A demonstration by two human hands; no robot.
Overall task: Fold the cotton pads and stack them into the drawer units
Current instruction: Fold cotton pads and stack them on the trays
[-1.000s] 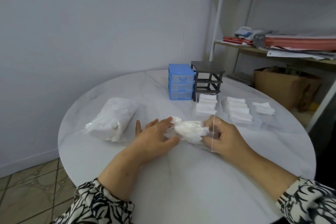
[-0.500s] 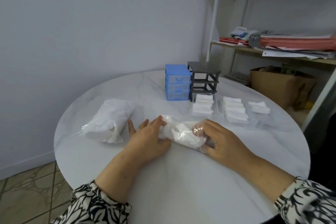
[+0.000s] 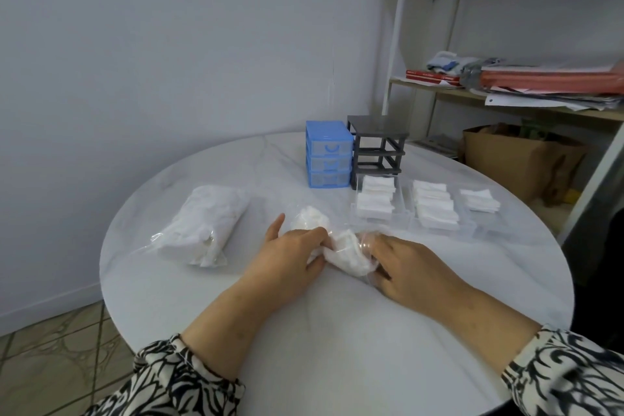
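Cotton pads sit in many spots on the round white table (image 3: 209,307). Far to the left lies a full bag of pads (image 3: 202,224), a clear plastic bag lying flat and well apart from the hands. Next comes the left hand (image 3: 290,255). Its fingers are curled around one end of a smaller clear bag (image 3: 337,246) with white pads inside, and its thumb sticks out to the left. This small bag lies on the table between the two hands, and it looks scrunched up. The right hand (image 3: 405,263) holds the other end of the small bag, with its fingers bent into the plastic.

Behind the hands, at the back of the table, stands a blue drawer unit (image 3: 327,159) with three drawers pushed in. Just beside it on the right stands a dark grey frame (image 3: 376,145) with open slots. In front of that frame are clear trays (image 3: 405,213) side by side. White folded pads (image 3: 374,199) are stacked in the first tray, more pads (image 3: 434,204) in the next, and a small pile (image 3: 479,201) further to the right.

Off the table on the right stands a shelf (image 3: 439,91) with papers and a brown bag (image 3: 520,159) under it
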